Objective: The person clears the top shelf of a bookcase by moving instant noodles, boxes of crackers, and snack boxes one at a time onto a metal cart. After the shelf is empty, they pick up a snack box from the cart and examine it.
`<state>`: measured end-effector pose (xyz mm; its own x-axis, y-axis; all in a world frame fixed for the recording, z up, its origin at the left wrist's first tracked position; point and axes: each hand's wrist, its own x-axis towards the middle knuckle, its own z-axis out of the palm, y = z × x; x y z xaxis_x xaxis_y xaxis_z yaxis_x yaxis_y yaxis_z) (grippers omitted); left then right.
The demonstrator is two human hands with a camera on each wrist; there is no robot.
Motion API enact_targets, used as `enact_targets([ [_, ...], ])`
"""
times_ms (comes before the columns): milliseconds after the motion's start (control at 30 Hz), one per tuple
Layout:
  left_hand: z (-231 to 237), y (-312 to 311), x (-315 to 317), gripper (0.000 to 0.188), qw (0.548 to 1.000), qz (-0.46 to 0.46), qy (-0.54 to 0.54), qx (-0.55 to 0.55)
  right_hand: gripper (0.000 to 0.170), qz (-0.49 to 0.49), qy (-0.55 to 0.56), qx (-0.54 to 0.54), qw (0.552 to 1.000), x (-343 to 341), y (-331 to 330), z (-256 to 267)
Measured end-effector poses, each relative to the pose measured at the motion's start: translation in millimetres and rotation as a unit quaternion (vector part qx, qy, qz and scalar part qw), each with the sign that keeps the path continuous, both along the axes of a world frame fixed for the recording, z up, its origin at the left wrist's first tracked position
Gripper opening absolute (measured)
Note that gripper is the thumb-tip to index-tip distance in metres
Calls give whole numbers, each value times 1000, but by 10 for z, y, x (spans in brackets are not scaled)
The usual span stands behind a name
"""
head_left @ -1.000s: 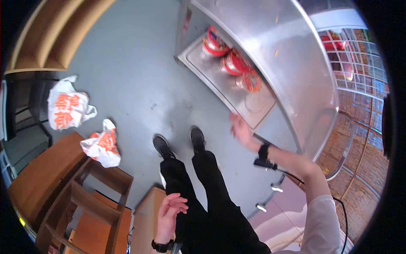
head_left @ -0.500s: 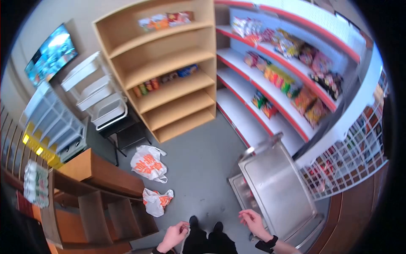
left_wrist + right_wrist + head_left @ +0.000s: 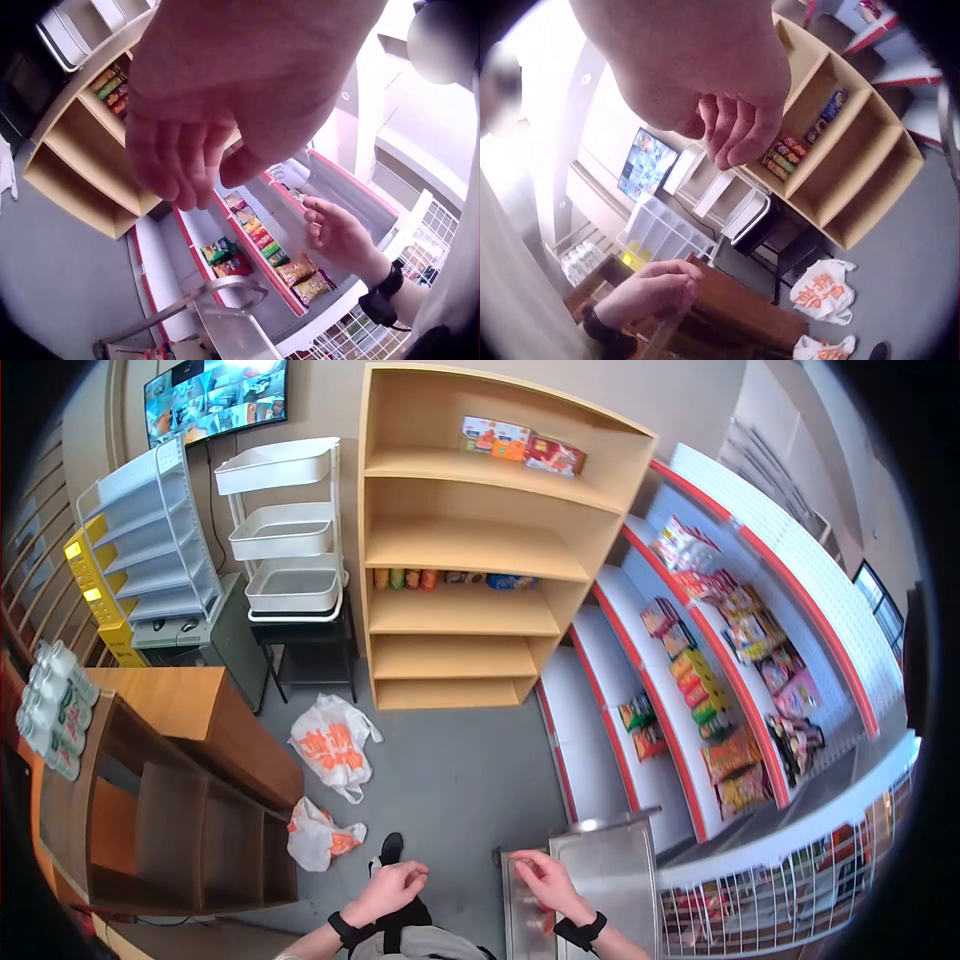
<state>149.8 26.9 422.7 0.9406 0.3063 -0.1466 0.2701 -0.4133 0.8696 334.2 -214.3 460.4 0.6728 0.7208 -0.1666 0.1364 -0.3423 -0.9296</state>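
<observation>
My left hand [image 3: 386, 891] hangs in front of my body, its fingers loosely curled with nothing in them. My right hand [image 3: 549, 884], empty too, is over the near left edge of a stainless steel cart [image 3: 606, 885], overlapping it in the head view. In the left wrist view the left fingers [image 3: 184, 161] droop loosely, with the right hand beyond them. The right fingers [image 3: 739, 127] bend gently inward in the right wrist view. Red-topped containers on the cart's lower tray are mostly hidden behind the right hand and the cart top.
Ahead stands a wooden shelf [image 3: 460, 550] with a few snack packs. Red-edged white shelves [image 3: 585, 735] with bagged snacks line the right, near a white wire basket [image 3: 770, 910]. Two plastic bags [image 3: 335, 745] lie on the floor by a brown wooden unit [image 3: 180, 830] at left.
The head view has swung up from the floor and cart to the shelves ahead. The right hand has drawn in from its outstretched position. Both hands stay empty.
</observation>
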Motion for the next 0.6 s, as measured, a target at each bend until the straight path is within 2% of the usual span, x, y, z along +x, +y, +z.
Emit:
enact_targets([
  [33, -44, 217, 191, 21, 1000, 6, -5, 1, 22, 39, -43, -22, 998, 198, 230, -4],
  [167, -109, 1229, 1069, 20, 998, -8, -58, 13, 20, 64, -91, -15, 994, 1013, 1097, 35],
  [267, 473, 1991, 1827, 18, 997, -23, -54, 43, 19, 72, -128, -20, 989, 1510, 1650, 485],
  [333, 866, 2383, 2376, 15, 990, -41, -127, 35, 20, 84, -176, -4, 981, 1848, 1890, 745],
  [367, 1040, 2564, 2663, 15, 990, -46, -131, 35, 20, 79, -179, -4, 981, 2035, 1956, 836],
  [400, 1202, 2735, 2938, 14, 984, -56, -156, 66, 20, 69, -195, -8, 978, 2220, 2002, 909],
  [500, 1564, 3087, 3707, 13, 968, -74, -205, 122, 19, 37, -226, -7, 973, 2833, 2054, 901],
  [567, 1762, 3250, 4187, 13, 959, -77, -226, 150, 17, -19, -175, -22, 984, 3249, 2015, 845],
  [600, 1859, 3317, 4429, 13, 953, -80, -245, 162, 17, -21, -206, -33, 978, 3492, 1991, 806],
])
